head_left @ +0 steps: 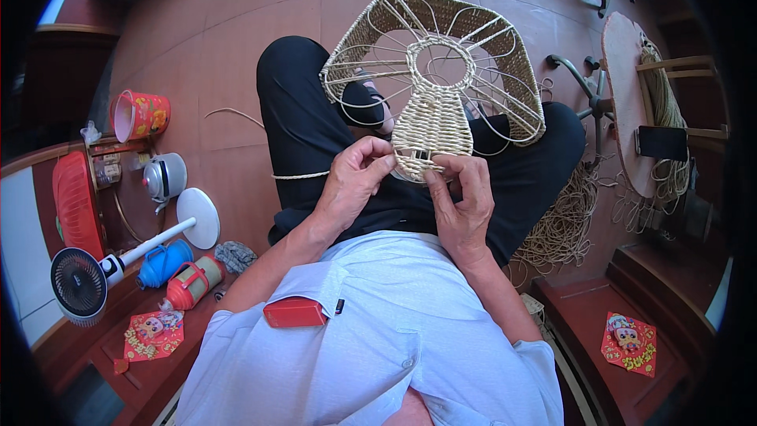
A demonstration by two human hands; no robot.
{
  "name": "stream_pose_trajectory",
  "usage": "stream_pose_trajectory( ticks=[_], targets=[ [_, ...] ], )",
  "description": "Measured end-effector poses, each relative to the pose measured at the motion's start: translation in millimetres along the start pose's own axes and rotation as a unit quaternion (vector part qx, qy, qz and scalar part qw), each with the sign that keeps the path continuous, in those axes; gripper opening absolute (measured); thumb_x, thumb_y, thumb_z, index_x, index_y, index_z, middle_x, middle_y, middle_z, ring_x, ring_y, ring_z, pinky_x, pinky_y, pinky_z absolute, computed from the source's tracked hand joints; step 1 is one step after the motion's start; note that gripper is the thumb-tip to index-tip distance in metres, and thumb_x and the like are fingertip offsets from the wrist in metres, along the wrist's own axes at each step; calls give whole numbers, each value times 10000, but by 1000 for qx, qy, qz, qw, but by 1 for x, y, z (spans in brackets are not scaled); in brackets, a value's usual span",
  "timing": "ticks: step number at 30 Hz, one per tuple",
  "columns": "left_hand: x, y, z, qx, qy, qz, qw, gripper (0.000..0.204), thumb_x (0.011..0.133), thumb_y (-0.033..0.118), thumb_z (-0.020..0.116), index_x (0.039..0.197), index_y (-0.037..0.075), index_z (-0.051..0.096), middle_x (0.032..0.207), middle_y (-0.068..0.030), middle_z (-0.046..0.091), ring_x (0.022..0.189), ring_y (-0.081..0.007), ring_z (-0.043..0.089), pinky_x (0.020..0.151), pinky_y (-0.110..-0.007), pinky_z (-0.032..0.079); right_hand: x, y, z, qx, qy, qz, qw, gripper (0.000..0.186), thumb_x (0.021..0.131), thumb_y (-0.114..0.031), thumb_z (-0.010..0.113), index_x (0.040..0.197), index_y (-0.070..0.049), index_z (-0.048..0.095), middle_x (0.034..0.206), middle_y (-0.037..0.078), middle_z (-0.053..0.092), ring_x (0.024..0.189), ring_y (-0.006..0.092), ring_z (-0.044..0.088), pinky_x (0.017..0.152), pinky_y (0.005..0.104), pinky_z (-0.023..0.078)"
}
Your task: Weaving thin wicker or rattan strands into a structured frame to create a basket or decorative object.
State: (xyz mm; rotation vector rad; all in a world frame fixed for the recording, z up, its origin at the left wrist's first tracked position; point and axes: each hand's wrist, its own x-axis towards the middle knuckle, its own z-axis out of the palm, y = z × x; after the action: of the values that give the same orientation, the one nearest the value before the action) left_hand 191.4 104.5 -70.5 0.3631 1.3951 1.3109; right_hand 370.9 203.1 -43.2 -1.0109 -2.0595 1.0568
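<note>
Right now both hands work at the near end of a wire frame [441, 63] partly covered in woven rope, which rests on the person's lap over black trousers. Left hand [351, 185] has its grip narrow, thumb and fingers pinched on a rope strand [303, 176] that runs off to the left across the thigh. Right hand [461, 201] is closed on the lower edge of the woven panel [431, 130], fingertips pressed to the weave. Frame is tilted, its ring and bare spokes pointing away from the body, its far rim already woven. Loose rope pile [564, 225] lies on the floor just right of the knee. Red phone [293, 312] sits in the shirt pocket. A fan [79, 284], a kettle [164, 177] and 2 flasks sit at left. Hard to tell exactly where the strand enters the weave, fingers hide it.
</note>
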Motion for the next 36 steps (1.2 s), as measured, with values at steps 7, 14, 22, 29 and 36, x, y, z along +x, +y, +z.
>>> stream_pose_trajectory(
  ticks=[7, 14, 22, 29, 36],
  targets=[
    [-3, 3, 2, -118, -17, -24, 993, 178, 1088, 137, 660, 1210, 8, 665, 1163, -113, 754, 1018, -157, 759, 908, -315, 652, -7, 4, 3, -1, 52, 47, 998, 367, 877, -108, 893, 1078, -67, 588, 959, 32, 528, 742, 149, 453, 655, 295, 433],
    [-7, 7, 10, -239, -1, -74, 968, 191, 1098, 154, 653, 1230, 17, 664, 1207, -142, 755, 1099, -205, 754, 1018, -393, 628, -12, 11, 5, 108, 64, 182, 975, 547, 822, -187, 967, 1098, -79, 507, 976, -21, 438, 789, 76, 382, 679, 237, 397],
    [-4, 1, 9, -247, 28, -99, 964, 194, 1079, 147, 686, 1241, 44, 657, 1130, -80, 754, 1016, -146, 736, 964, -332, 622, -12, 13, 5, 108, 64, 186, 975, 556, 818, -195, 973, 1094, -80, 504, 976, -28, 434, 798, 67, 380, 684, 223, 395],
    [-3, 4, 15, -283, 31, -74, 956, 375, 1061, 84, 684, 1412, 63, 555, 1081, 5, 643, 709, -46, 514, 678, -229, 478, -9, 11, 5, 93, 49, 168, 980, 495, 833, -163, 951, 1070, -76, 525, 968, -20, 440, 780, 78, 385, 668, 239, 398],
    [4, 3, 13, -400, -74, -79, 910, 517, 985, 40, 647, 1480, 80, 504, 1066, 10, 611, 653, -48, 416, 616, -229, 398, -8, 11, 3, 91, 41, 150, 984, 447, 838, -134, 933, 1031, -68, 534, 946, -1, 439, 751, 101, 394, 649, 261, 392]
  ],
)
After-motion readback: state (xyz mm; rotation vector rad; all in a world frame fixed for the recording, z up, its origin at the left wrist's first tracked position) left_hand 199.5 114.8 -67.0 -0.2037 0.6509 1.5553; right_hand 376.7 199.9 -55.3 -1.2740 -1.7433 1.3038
